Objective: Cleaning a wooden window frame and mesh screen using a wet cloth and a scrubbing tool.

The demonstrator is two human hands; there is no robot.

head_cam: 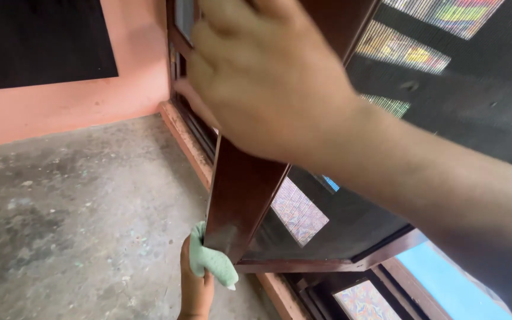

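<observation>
The right hand, at 12 o'clock, has its fingers curled tight on the brown door frame, while the left hand, at 6 o'clock, fingers closed on a green cloth, presses it to the frame's lower corner above the concrete floor.

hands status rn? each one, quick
Left hand: closed on a green cloth, pressed against the brown door frame.
Right hand: gripping that frame's edge higher up.
</observation>
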